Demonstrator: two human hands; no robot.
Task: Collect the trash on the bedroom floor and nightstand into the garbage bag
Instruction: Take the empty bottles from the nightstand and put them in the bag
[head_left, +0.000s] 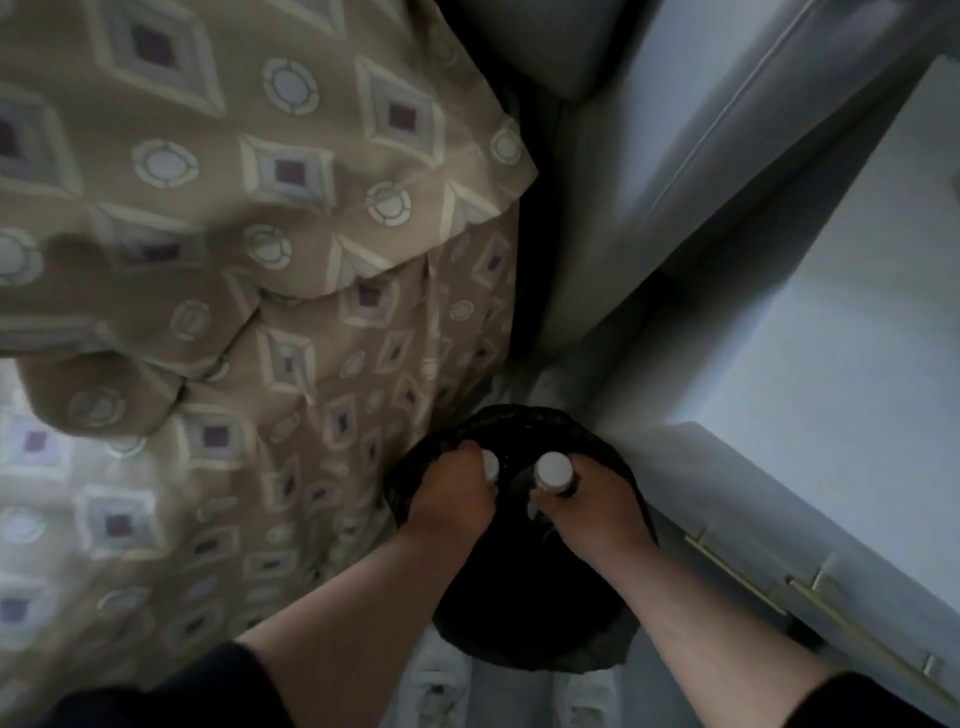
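Observation:
A black garbage bag (524, 613) hangs open on the floor between the bed and the nightstand. My left hand (457, 499) grips the bag's left rim and also holds a bottle with a white cap (489, 464). My right hand (592, 506) grips a second bottle with a white cap (554, 470) over the bag's mouth, and seems to hold the right rim too. The bottles' bodies are mostly hidden by my fingers and the dark bag.
A bed with a tan patterned cover (249, 249) fills the left side. The white nightstand (810, 374) with brass drawer handles (737, 577) stands at the right. White shoes (441, 686) show below the bag on a pale floor.

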